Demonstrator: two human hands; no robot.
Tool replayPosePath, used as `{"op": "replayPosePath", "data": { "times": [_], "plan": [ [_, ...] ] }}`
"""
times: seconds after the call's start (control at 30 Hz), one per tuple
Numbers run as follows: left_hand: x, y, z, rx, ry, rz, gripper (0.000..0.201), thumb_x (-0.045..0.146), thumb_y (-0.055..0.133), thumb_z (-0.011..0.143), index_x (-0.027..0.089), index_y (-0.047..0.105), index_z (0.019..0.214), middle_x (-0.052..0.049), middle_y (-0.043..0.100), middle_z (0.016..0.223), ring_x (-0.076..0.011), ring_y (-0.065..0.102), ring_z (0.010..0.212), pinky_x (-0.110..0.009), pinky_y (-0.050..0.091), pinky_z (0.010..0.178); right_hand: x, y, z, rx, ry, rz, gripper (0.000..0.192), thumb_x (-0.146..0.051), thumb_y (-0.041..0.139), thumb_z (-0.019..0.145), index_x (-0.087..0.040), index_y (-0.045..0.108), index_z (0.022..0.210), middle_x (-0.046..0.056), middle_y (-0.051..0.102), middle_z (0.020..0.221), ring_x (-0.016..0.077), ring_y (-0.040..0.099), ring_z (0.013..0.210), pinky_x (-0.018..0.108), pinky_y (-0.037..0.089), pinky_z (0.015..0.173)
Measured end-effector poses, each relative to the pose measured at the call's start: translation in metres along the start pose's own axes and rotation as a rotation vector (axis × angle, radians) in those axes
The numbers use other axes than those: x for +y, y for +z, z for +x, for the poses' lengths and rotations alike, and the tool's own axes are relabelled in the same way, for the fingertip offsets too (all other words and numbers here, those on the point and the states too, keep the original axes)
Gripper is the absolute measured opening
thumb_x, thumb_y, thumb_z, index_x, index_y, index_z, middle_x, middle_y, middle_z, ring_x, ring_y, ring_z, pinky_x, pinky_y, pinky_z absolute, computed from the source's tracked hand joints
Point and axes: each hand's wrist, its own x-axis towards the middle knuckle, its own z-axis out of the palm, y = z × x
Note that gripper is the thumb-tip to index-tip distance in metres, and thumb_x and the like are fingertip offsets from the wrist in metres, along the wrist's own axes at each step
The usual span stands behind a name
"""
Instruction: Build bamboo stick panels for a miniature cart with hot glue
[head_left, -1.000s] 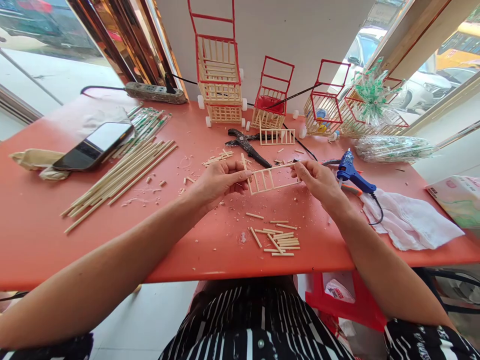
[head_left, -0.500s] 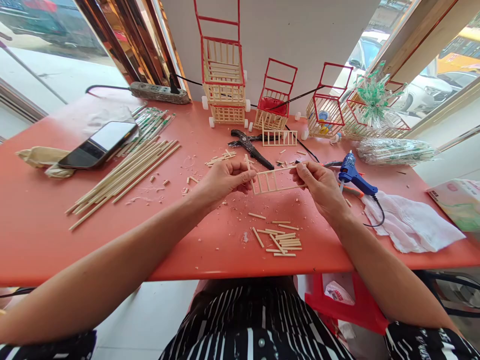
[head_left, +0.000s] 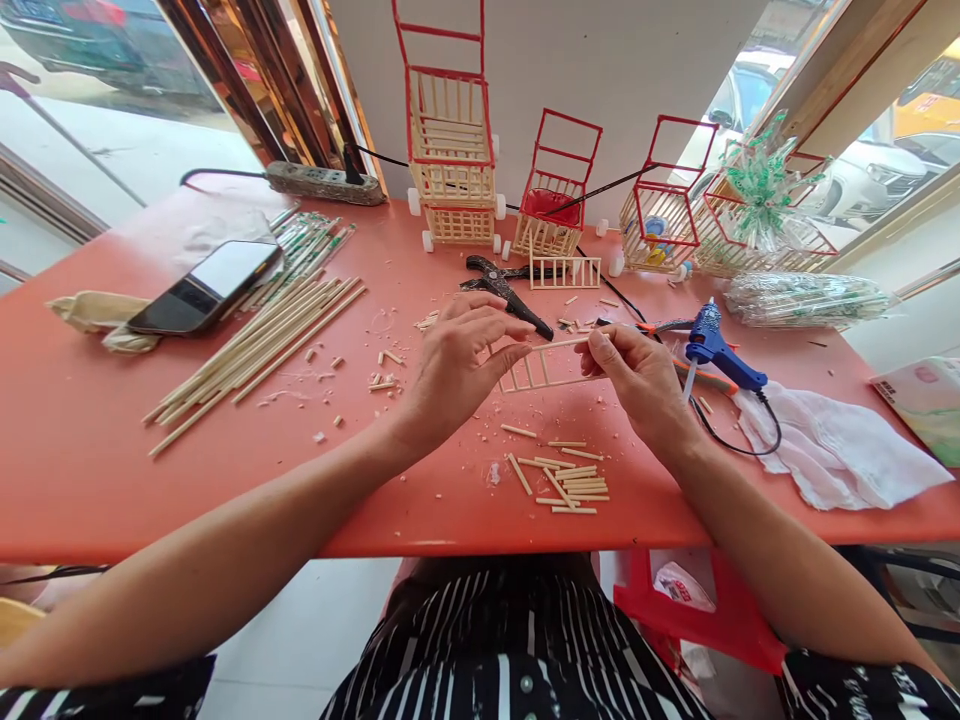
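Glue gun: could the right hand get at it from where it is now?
Probably yes. The blue glue gun lies on the table just right of the right hand, with nothing between them, but that hand is pinching the stick ladder panel and must release it first.

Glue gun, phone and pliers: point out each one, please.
Glue gun (head_left: 721, 352), head view, on its blue body.
Phone (head_left: 206, 285), head view, middle of its screen.
Pliers (head_left: 504, 288), head view, on the black handles.

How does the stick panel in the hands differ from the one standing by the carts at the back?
The held stick panel is pinched between the left hand and right hand, above the table; the standing stick panel rests upright on it, untouched. The held one lies tilted, nearly flat; the standing one faces the camera. Both are pale ladder-like frames with short rungs.
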Motion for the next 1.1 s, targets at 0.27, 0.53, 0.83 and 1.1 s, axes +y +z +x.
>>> {"op": "replayPosePath", "data": {
  "times": [0.27,0.53,0.83,1.1],
  "plan": [
    [-0.001,0.003,-0.002,-0.054,-0.056,-0.002,0.003,0.023,0.08,0.088,0.024,0.083,0.089,-0.006,0.083,0.1,-0.0299,0.065,0.121,-0.044,0.045,0.111,0.001,0.005,-0.003,-0.008,-0.004,0.019,0.05,-0.07,0.075,0.088,-0.021,0.073,0.087,0.001,0.068,0.076,0.0154,0.064,0.073,0.031,0.058,0.074],
    [0.002,0.003,-0.001,-0.066,-0.022,0.055,0.016,0.02,0.077,0.086,0.023,0.08,0.101,-0.007,0.081,0.111,-0.0297,0.066,0.122,-0.047,0.042,0.116,-0.002,0.005,-0.005,-0.001,0.003,0.005,0.05,-0.071,0.074,0.089,-0.021,0.073,0.086,0.002,0.068,0.077,0.0156,0.065,0.074,0.031,0.06,0.075],
    [-0.008,-0.003,0.01,-0.005,-0.43,-0.53,0.05,0.029,0.085,0.079,0.021,0.068,0.125,-0.009,0.074,0.111,-0.0193,0.071,0.097,-0.031,0.057,0.083,-0.002,0.0,-0.001,0.037,0.034,0.08,0.05,-0.071,0.079,0.084,-0.022,0.073,0.085,0.001,0.068,0.075,0.0149,0.065,0.071,0.029,0.061,0.065],
    [-0.019,-0.001,0.01,-0.191,-0.576,-0.751,0.036,0.04,0.095,0.068,0.015,0.079,0.087,-0.004,0.071,0.08,-0.0128,0.064,0.074,-0.024,0.053,0.066,-0.001,-0.001,0.0,0.06,0.036,0.1,0.049,-0.07,0.08,0.083,-0.021,0.073,0.084,0.001,0.068,0.075,0.0138,0.065,0.069,0.027,0.061,0.064]
  ]
}}
